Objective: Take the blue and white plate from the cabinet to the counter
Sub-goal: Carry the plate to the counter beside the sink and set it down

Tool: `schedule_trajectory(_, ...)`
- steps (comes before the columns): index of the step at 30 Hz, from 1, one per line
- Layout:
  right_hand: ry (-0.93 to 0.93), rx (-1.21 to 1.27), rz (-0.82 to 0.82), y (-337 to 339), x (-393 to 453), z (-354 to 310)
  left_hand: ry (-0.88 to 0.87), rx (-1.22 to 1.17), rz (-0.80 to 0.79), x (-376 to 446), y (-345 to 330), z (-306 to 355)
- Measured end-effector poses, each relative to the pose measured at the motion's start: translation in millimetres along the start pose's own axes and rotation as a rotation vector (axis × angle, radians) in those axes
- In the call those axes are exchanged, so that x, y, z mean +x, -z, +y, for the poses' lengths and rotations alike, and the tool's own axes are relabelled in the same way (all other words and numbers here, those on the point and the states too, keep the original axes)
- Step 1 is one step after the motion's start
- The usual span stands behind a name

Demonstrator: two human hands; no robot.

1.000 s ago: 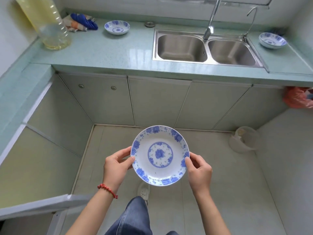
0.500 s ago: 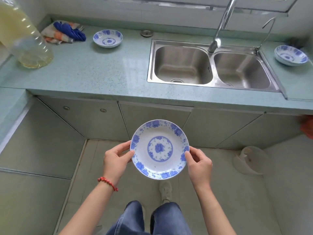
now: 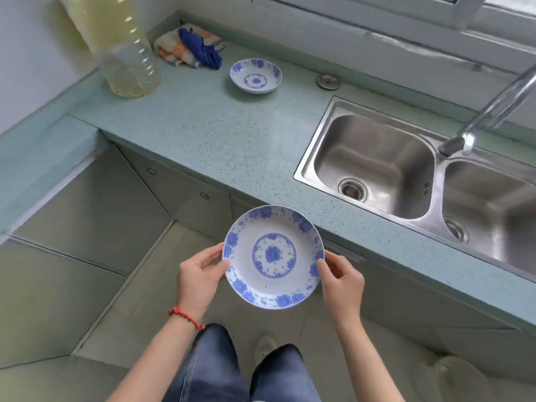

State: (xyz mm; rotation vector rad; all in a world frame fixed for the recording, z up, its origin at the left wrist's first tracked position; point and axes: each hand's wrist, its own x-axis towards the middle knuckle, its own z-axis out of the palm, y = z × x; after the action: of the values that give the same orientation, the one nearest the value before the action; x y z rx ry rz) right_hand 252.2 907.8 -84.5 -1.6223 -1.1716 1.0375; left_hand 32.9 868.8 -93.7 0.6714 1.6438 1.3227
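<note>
Plate [image 3: 273,256] out of cabinet, gripped at opposite rims by left hand [image 3: 200,281] and right hand [image 3: 342,284]; placement on table [image 3: 232,134] remains.

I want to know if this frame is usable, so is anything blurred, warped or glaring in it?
Head view: the plate and both hands, left and right, are sharp; the faucet is smeared by blur; the bottle leans from wide-angle distortion; soft window glare lies on the counter and sink.

Blue/white floral plate [image 3: 273,256] face-up, roughly level, held in air just before counter [image 3: 232,134] edge.
</note>
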Motion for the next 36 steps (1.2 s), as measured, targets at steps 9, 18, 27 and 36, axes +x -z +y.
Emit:
schedule_trajectory(9,0.025,-0.022,-0.182,-97,43,-28,-0.001,-0.010,0.177,60,59,14)
schedule_trajectory(18,-0.008,0.016,-0.086,-208,73,-61,-0.003,0.013,0.114,167,124,57)
schedule_trajectory(27,-0.056,0.009,-0.005,-255,109,-71,0.013,0.097,0.012,244,136,77)
schedule_trajectory(36,-0.053,0.020,0.039,-257,184,-73,0.032,0.143,-0.004,310,85,89)
